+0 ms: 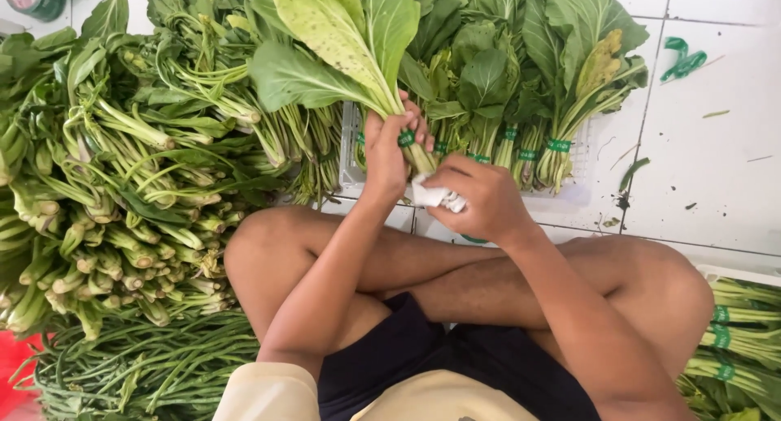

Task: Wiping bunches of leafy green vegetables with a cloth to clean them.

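White floor tiles point(716, 169) all around, with greens heaped everywhere; a big loose pile of leafy stalks point(122, 185) on the left, long beans point(138, 372) lower left, and a shallow white crate point(348, 165) up top with tidy banded bundles point(537, 136) leaning in it; more banded ones point(740, 340) at the far right.

The bunch of greens point(342, 47) in hand sits over the crate's near edge, leaves pointing away from the person; left hand point(386, 148) has its grip wrapped tight round the stems right at the green band point(406, 138); right hand point(480, 197) is curled shut on something small and white point(435, 196) pressed at the cut ends, can't tell what exactly.

What I'd worry about: that band looks like the only thing keeping the stalks together, so a slack left grip could let them fan out or slide; squeezing too hard probably bruises the stems; rough rubbing at the ends might snap a stalk off.

Pose-wise: sitting cross-legged, forearms crossing over the knees, left wrist cocked upward, right wrist bent inward toward the stem ends.
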